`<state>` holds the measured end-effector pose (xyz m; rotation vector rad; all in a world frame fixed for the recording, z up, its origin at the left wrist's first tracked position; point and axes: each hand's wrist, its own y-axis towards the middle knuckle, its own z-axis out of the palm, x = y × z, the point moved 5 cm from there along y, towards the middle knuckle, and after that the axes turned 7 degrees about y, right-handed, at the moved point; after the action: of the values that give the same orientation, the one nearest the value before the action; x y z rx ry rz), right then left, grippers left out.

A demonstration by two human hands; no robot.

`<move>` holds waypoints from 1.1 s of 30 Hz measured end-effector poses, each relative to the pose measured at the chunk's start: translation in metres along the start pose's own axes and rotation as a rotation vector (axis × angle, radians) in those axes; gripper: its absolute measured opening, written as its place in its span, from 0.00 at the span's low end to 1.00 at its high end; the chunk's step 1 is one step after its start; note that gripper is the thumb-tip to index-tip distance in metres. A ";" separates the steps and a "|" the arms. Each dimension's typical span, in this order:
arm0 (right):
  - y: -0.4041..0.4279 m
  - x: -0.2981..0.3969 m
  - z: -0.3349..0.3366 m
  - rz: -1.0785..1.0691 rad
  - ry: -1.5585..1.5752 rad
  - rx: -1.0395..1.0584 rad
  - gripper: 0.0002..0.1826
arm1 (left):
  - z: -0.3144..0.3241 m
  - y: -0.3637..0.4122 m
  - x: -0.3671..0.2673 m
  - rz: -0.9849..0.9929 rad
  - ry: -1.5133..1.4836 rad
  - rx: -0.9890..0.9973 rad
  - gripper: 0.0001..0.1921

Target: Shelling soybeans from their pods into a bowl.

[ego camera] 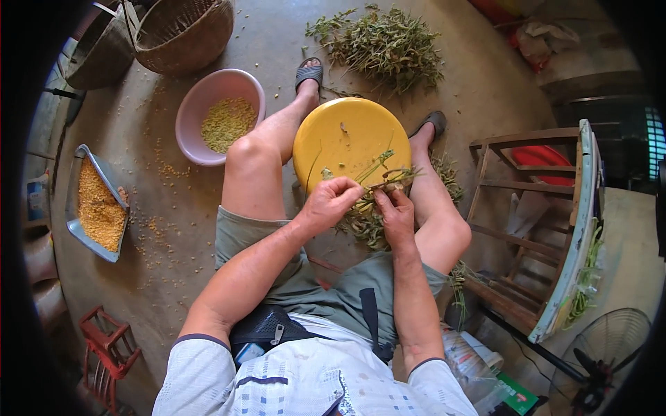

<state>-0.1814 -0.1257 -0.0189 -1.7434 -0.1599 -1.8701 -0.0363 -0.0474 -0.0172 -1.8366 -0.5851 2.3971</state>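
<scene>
Over the near edge of a round yellow stool, my left hand pinches at green plant stalks; its fingertips partly hide what they grip. Close beside it on the right, my right hand grips the same leafy stalks, which look like bean plants with pods. Below and between the hands lies a heap of leafy stalks, partly covered by them. On the stool top are a dry leaf bit and small scraps. Beyond the stool, a larger pile of cut plants lies on the floor.
A pink basin holds yellow-green beans. Left of it, a dustpan-like scoop holds yellow kernels; more are scattered around. Wicker baskets stand upper left. At right are a wooden frame and a fan; a small red chair is lower left.
</scene>
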 end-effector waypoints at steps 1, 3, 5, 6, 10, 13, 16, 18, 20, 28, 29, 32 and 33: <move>-0.002 0.000 -0.004 -0.004 -0.007 0.002 0.06 | -0.005 0.001 -0.002 0.023 -0.023 -0.050 0.09; -0.006 -0.005 -0.008 0.038 -0.001 0.032 0.06 | -0.015 0.002 -0.006 0.068 -0.067 -0.154 0.07; -0.014 -0.002 -0.009 0.018 -0.038 0.061 0.05 | -0.018 0.002 -0.008 0.102 -0.079 -0.188 0.07; -0.018 0.000 -0.010 -0.022 -0.111 0.107 0.05 | -0.017 0.001 -0.014 0.133 -0.012 -0.171 0.07; -0.031 0.012 -0.004 -0.141 -0.244 0.248 0.06 | -0.011 -0.007 -0.028 0.215 0.162 -0.110 0.10; -0.039 0.019 -0.002 -0.220 -0.294 0.286 0.07 | -0.004 -0.014 -0.040 0.280 0.222 -0.072 0.10; -0.042 0.016 -0.006 -0.198 -0.241 0.244 0.08 | 0.011 -0.027 -0.057 0.453 0.403 0.068 0.12; -0.041 0.017 0.000 -0.207 -0.302 0.335 0.08 | 0.018 -0.028 -0.059 0.566 0.454 0.060 0.12; -0.044 0.022 0.006 -0.204 -0.317 0.324 0.09 | 0.021 -0.032 -0.060 0.638 0.507 0.051 0.11; -0.043 0.018 0.008 -0.044 -0.264 0.268 0.11 | 0.014 -0.028 -0.056 0.645 0.520 -0.014 0.06; -0.043 0.018 0.007 -0.035 -0.264 0.265 0.11 | 0.013 -0.027 -0.057 0.630 0.533 -0.012 0.06; -0.041 0.022 0.016 -0.051 -0.271 0.249 0.11 | 0.006 -0.026 -0.045 0.647 0.447 -0.101 0.08; -0.041 0.025 0.011 -0.053 -0.287 0.197 0.11 | 0.008 -0.025 -0.050 0.671 0.448 -0.097 0.08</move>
<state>-0.1914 -0.0943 0.0179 -1.8736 -0.4881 -1.5710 -0.0341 -0.0405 0.0392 -2.8515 -0.0351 2.1421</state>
